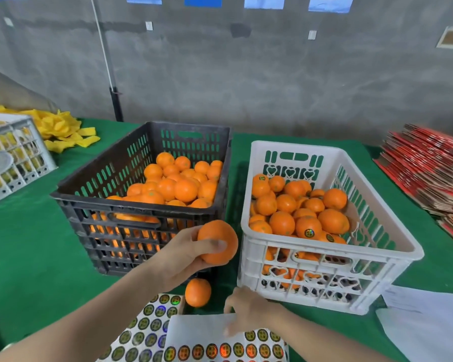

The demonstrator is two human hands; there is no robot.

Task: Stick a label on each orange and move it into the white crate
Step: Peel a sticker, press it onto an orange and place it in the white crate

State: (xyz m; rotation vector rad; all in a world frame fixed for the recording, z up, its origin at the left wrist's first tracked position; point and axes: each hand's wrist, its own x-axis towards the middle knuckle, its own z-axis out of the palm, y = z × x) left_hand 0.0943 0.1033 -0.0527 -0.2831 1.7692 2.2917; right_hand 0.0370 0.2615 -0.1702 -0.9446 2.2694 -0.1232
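Orange (pixel 218 240) in curled grip of left hand (pixel 179 259) (right hand (pixel 249 308) on label sheet (pixel 199 331), pinch unclear)

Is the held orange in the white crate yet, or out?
Out. The left hand holds the orange in front of the black crate, left of the white crate.

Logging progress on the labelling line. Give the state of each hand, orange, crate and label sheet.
left hand: gripping an orange, no label visible on it.
right hand: fingertips on the label sheet; pinch unclear.
loose orange: lying on the green cloth, no label visible.
black crate: partly full of oranges.
white crate: partly full; labelled oranges visible.
label sheet: top part bare of labels.
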